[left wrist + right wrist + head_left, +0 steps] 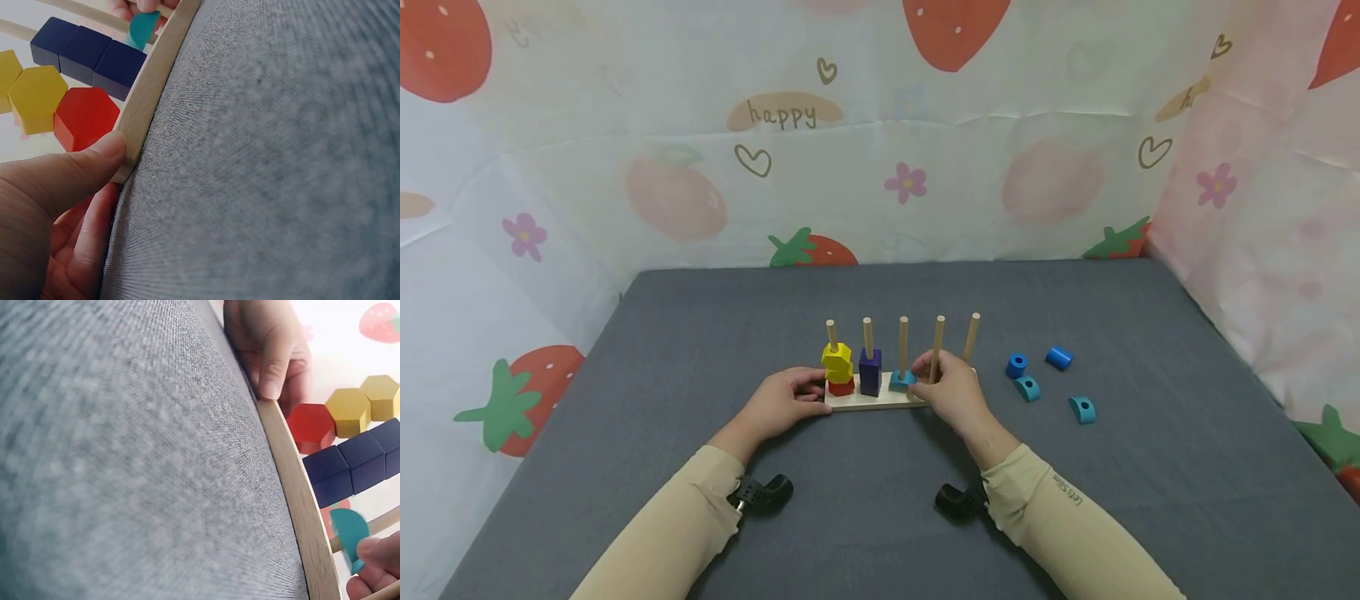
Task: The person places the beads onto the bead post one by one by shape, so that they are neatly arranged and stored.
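A wooden peg board with a row of upright pegs stands on the table. My left hand grips its left end, thumb at the front corner. On the first peg sit a red hexagonal block and two yellow blocks above it. Dark blue square blocks fill part of the second peg. My right hand pinches a teal half-round block low at the third peg. The two pegs to the right carry no blocks; the right hand partly hides them.
Right of the board lie two blue cylinders and two teal arched blocks on the dark grey tablecloth. A printed fabric backdrop rises behind the table and along both sides.
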`<state>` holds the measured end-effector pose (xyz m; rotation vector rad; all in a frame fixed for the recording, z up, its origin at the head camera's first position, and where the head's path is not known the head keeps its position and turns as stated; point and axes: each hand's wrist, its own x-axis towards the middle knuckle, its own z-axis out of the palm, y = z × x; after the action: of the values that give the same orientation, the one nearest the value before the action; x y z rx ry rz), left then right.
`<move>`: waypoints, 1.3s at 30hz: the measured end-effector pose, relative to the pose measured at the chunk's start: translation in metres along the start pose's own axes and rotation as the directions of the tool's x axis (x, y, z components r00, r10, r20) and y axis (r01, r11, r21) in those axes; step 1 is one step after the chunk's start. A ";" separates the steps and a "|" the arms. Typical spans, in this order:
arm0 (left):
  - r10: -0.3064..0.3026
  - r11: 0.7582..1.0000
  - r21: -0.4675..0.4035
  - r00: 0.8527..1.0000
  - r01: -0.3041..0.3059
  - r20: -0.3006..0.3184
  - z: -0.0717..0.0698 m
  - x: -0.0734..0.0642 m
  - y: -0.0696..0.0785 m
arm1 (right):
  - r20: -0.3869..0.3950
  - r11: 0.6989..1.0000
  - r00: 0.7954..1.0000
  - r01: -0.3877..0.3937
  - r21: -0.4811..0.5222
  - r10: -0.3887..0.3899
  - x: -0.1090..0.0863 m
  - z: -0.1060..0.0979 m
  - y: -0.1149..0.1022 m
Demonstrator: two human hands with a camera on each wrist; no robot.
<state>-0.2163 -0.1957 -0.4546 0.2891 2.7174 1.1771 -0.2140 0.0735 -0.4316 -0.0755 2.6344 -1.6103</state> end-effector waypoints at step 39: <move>0.007 1.000 -0.002 1.000 -0.007 -0.008 0.001 0.000 -0.001 | 0.128 0.997 0.989 0.073 0.023 -0.075 -0.017 -0.044 -0.016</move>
<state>-0.2163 -0.1959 -0.4557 0.2941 2.7244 1.1855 -0.2004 0.1062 -0.3967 -0.2703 2.5475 -1.5929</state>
